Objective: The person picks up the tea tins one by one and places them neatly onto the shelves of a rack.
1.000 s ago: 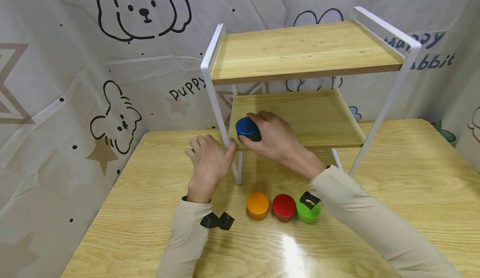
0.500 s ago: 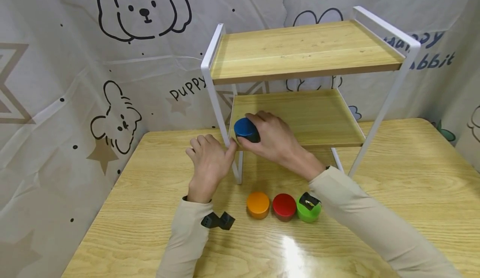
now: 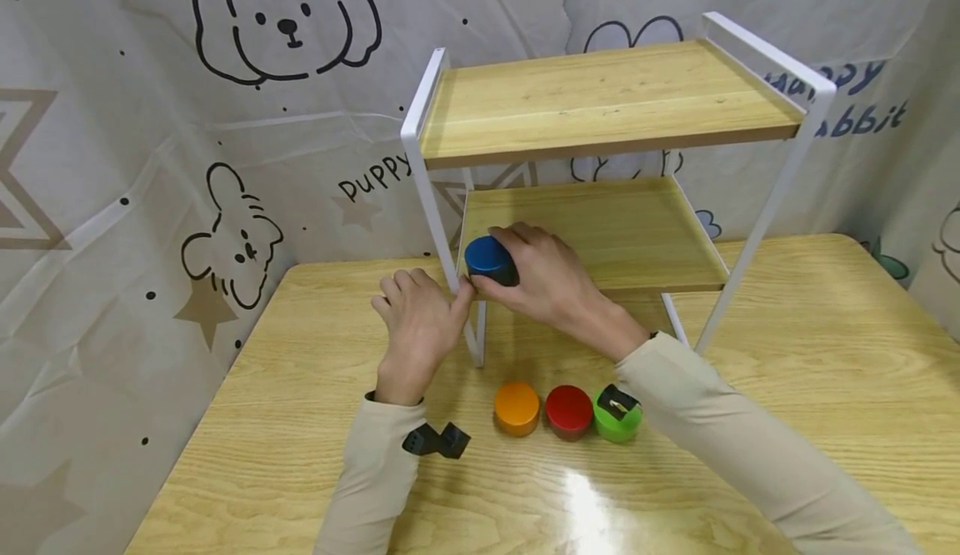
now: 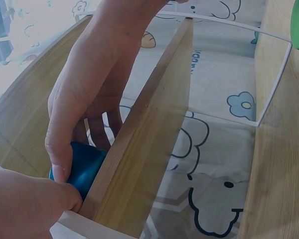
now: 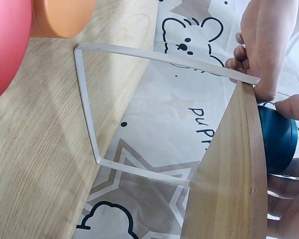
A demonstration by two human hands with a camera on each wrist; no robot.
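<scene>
My right hand (image 3: 551,278) grips a short blue cylinder (image 3: 489,257) by its side, thumb in front and fingers behind. The cylinder stands upright at the left front corner of the middle shelf (image 3: 607,234) of a two-tier rack, next to the white post. In the left wrist view the blue cylinder (image 4: 87,167) sits right at the shelf's front edge. My left hand (image 3: 420,322) holds the rack's white left post (image 3: 435,222) at that corner, its thumb on the shelf's front edge. In the right wrist view its curled fingers (image 5: 239,57) show behind the frame.
In front of the rack, an orange cylinder (image 3: 516,407), a red cylinder (image 3: 568,411) and a green cylinder (image 3: 617,428) stand in a row on the wooden table (image 3: 277,422). The rack's top shelf (image 3: 600,105) overhangs my right hand. A printed cloth (image 3: 322,122) hangs behind.
My right hand has slid the blue cylinder slightly left, closer to the post and my left thumb. The left hand and the other cylinders stay in place.
</scene>
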